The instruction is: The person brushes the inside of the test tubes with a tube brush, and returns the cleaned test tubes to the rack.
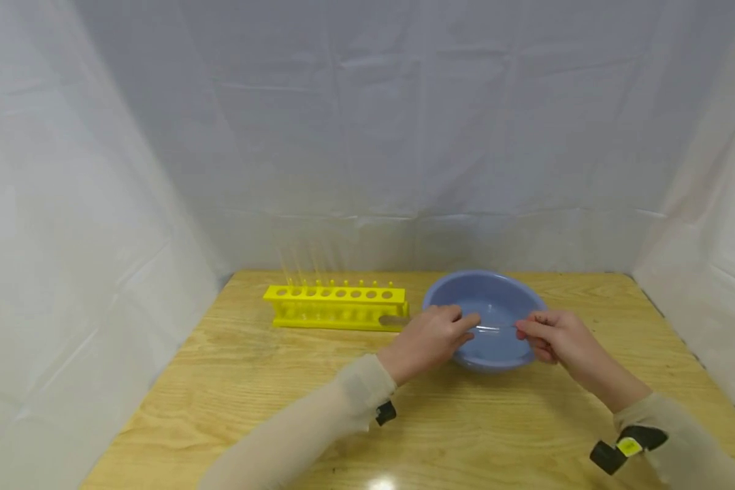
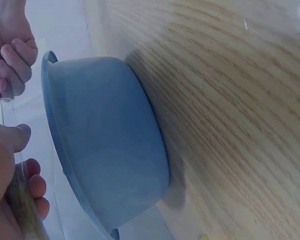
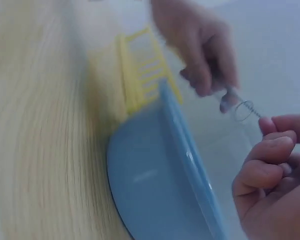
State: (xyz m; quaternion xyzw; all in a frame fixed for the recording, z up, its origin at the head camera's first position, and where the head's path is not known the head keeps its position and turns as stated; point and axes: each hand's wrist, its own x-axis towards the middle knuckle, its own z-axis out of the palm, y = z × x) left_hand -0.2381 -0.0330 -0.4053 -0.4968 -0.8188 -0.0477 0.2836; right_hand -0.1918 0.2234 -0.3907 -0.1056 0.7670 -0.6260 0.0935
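Note:
Above the blue basin [image 1: 486, 357], both hands work on one thin piece of glass and wire. My left hand [image 1: 431, 337] grips a clear test tube [image 2: 21, 200], with greyish-brown bristles showing along it. The tube's far end sticks out left of that hand in the head view. My right hand [image 1: 557, 337] pinches the twisted wire handle of a test tube brush [image 3: 249, 107], which has a small wire loop. The wire runs toward the left hand. Fingers hide how far the brush sits inside the tube.
A yellow test tube rack [image 1: 337, 295] stands left of the basin, with several clear tubes upright toward its left end. Wooden tabletop [image 1: 233, 395] lies beneath everything. White sheeting [image 1: 367, 136] hangs behind and on both sides.

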